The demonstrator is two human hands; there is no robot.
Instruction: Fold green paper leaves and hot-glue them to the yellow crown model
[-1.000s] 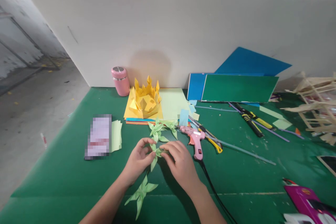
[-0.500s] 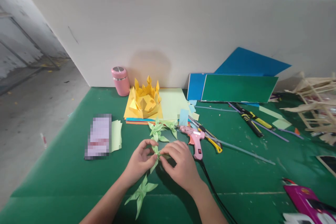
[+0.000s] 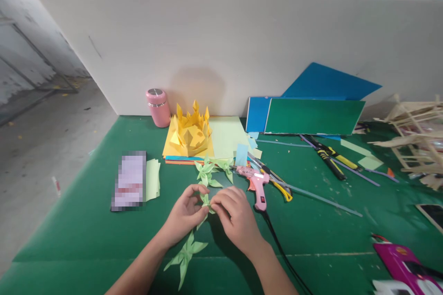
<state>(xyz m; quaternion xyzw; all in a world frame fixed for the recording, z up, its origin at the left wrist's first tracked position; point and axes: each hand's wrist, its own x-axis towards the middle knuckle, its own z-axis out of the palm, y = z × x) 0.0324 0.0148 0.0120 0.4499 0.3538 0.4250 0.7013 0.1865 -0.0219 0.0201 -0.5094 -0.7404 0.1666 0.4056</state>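
Note:
My left hand (image 3: pixel 182 215) and my right hand (image 3: pixel 234 214) meet over the green table (image 3: pixel 69 221), both pinched on a small light-green folded paper piece (image 3: pixel 205 202) held between their fingertips. A finished light-green paper flower (image 3: pixel 187 254) lies just below my left wrist. More light-green folded flowers (image 3: pixel 207 171) lie just beyond my hands. A pink glue gun (image 3: pixel 256 184) rests right of my right hand, its black cord running down past my right forearm.
A yellow folded paper crown (image 3: pixel 192 131) sits on stacked coloured sheets beside a pink tumbler (image 3: pixel 158 107). Light-green paper squares (image 3: pixel 152 185) lie left. A yellow-handled cutter (image 3: pixel 277 183), black-yellow tool (image 3: pixel 328 156), blue and green boards (image 3: pixel 311 115), a wooden stick model (image 3: pixel 415 133) and a white partition (image 3: pixel 221 41) stand behind.
My hands have drawn slightly closer together around the green piece, and its fold has been pressed tighter. Nothing else on the table has moved.

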